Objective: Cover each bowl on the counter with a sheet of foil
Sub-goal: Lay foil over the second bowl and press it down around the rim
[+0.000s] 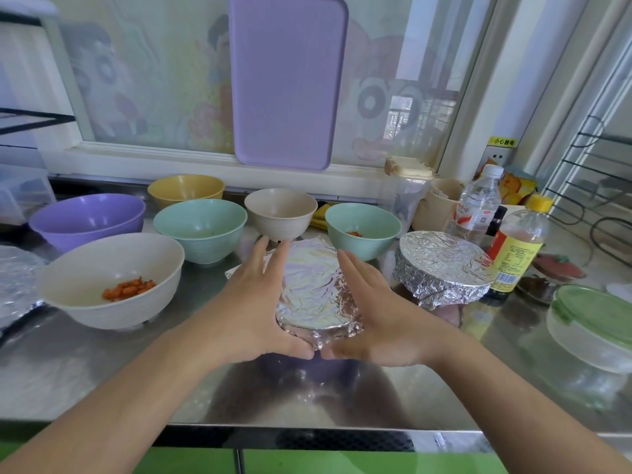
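Observation:
A bowl under a sheet of foil stands at the counter's middle. My left hand and my right hand lie flat against its two sides, fingers straight, thumbs meeting at the near rim and pressing the foil down. A second foil-covered bowl stands to the right. Uncovered bowls stand around: a white bowl with orange pieces, a purple bowl, a yellow bowl, a green bowl, a beige bowl and another green bowl with orange bits.
Loose foil lies at the left edge. Two bottles, a green-lidded container and small dishes crowd the right. A purple cutting board leans on the window. The steel counter's front edge is near me.

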The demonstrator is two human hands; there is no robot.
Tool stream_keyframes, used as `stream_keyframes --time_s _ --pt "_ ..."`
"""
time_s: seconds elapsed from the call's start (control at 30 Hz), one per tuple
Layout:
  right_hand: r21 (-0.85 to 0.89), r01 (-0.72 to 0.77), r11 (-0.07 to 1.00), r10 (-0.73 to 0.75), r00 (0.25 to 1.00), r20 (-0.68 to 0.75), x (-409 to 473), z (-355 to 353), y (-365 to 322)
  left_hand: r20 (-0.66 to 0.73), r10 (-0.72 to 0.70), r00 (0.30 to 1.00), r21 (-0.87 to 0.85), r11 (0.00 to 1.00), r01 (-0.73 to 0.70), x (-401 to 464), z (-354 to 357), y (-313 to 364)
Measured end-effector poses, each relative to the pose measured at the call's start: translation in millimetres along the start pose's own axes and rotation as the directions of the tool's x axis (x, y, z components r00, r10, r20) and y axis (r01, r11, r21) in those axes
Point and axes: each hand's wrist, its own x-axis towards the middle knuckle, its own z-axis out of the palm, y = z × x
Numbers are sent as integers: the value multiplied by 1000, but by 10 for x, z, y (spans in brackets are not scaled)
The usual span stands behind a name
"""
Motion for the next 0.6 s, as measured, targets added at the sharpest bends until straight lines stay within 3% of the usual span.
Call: stream_keyframes --time_s 0.07,0.17,0.23,0.33,0.43,0.6 --pt "26 -12 1000 12 1000 17 -43 -36 -23 31 -52 998 -40 998 53 -8 -28 -47" --pt "89 -39 995 46 996 -75 -9 -108 -22 41 -115 993 -107 987 119 -32 -55 1" --pt "167 -39 985 60 990 -126 89 -132 -16 9 -136 991 -108 985 136 -44 -10 122" --pt "242 -24 970 48 994 -94 232 -103 -49 -103 -155 982 -87 985 147 -40 142 294" --pt "189 -33 982 52 994 -99 304 -35 -44 -169 -154 973 -66 987 145 -36 213 344" --pt "74 -47 996 54 994 -98 248 -15 -21 -23 -107 994 -54 993 106 -35 43 195"
